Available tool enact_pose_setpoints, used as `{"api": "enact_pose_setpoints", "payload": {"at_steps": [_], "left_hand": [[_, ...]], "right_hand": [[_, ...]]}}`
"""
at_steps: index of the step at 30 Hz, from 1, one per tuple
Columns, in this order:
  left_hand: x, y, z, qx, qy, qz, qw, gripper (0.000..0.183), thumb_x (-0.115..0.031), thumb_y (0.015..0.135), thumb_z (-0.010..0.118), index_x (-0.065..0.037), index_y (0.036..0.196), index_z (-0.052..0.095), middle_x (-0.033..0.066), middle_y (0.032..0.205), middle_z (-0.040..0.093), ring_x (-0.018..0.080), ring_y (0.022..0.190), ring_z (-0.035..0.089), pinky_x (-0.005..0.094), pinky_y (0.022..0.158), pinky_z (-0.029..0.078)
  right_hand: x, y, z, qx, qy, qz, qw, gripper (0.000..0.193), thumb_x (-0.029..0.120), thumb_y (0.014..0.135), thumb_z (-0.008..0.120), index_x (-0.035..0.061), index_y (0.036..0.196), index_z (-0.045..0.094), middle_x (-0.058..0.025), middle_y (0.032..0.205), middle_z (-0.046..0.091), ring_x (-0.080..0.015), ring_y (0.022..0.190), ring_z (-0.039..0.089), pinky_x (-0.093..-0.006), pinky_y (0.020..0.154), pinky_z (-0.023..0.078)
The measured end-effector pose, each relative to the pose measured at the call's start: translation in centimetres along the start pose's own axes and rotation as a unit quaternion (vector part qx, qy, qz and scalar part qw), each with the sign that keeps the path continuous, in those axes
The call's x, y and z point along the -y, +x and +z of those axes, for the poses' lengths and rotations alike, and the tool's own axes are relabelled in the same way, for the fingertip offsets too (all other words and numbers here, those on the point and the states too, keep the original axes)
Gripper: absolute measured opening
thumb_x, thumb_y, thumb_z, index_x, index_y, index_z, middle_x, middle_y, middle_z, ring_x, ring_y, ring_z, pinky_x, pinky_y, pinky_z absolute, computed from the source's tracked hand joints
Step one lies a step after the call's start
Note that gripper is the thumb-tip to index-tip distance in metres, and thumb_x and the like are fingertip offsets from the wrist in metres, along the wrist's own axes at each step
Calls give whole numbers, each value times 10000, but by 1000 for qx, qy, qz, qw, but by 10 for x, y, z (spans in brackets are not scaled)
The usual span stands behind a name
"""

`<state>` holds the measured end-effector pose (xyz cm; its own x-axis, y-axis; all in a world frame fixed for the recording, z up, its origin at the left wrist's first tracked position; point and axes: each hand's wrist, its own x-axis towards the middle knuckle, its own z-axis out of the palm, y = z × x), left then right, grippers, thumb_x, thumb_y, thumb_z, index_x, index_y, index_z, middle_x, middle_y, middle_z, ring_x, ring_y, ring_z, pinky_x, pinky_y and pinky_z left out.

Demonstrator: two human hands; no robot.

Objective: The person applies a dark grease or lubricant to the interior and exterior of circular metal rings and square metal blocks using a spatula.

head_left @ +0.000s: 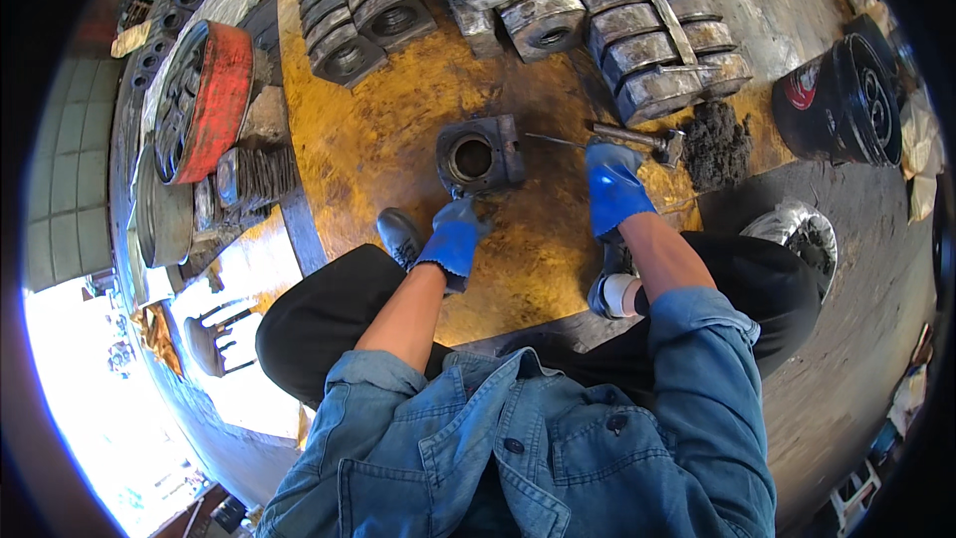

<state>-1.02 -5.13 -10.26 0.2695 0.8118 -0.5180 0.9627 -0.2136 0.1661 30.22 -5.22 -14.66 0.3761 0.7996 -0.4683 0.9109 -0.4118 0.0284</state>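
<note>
A square metal block (508,167) with a round bore through its middle rests on the stained yellow floor sheet ahead of me. Its near edge is gripped by my left hand (454,235), in a blue rubber glove, the fingertips partly hidden. My right hand (615,189), gloved alike, is closed around a thin metal rod (554,139). The rod's tip points left toward the block's right side, a short gap away. Just beyond the right glove lies a hammer (637,136), its head to the right beside a heap of dark, greasy shavings (719,145).
Rows of similar metal blocks (368,10) stand at the far side, with a flat bar (669,24) on the right stack. A black bucket (832,105) is at right, near a plastic-wrapped ring (797,229). At left are a red-rimmed drum (227,90) and stacked plates (261,177).
</note>
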Motion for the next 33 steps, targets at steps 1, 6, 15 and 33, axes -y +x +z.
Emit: {"api": "enact_pose_setpoints", "payload": {"at_steps": [1, 6, 15, 33], "left_hand": [[1, 0, 2, -10, 8, 6, 1000, 620, -489, 741, 680, -124, 1231, 581, 164, 1108, 660, 337, 1028, 623, 454, 861, 512], [0, 4, 3, 4, 15, -6, 1000, 629, -481, 735, 688, -117, 1236, 579, 160, 1129, 654, 332, 1051, 614, 450, 879, 505], [9, 1, 6, -5, -1, 2, 1000, 639, -469, 727, 696, -112, 1242, 574, 158, 1147, 646, 332, 1064, 607, 445, 886, 502], [-7, -4, -21, 53, -25, -31, 998, 622, -465, 723, 697, -97, 1210, 579, 152, 1087, 666, 312, 1015, 633, 422, 836, 528]], "right_hand": [[3, 2, -2, 2, 5, -3, 1000, 146, 188, 860, 580, 142, 886, 716, -72, 917, 705, -252, 822, 669, -479, 650, 470], [8, -3, -8, 7, 19, -42, 999, 128, 179, 835, 611, 145, 880, 726, -57, 930, 711, -259, 812, 673, -508, 586, 442], [17, -8, -35, 90, -32, -49, 994, 375, 217, 981, 326, 109, 1185, 621, -107, 1169, 666, -278, 1036, 655, -540, 764, 467], [63, 31, 43, 14, -204, -70, 976, 150, 205, 844, 589, 103, 820, 696, -107, 822, 701, -293, 774, 683, -426, 618, 515]]}}
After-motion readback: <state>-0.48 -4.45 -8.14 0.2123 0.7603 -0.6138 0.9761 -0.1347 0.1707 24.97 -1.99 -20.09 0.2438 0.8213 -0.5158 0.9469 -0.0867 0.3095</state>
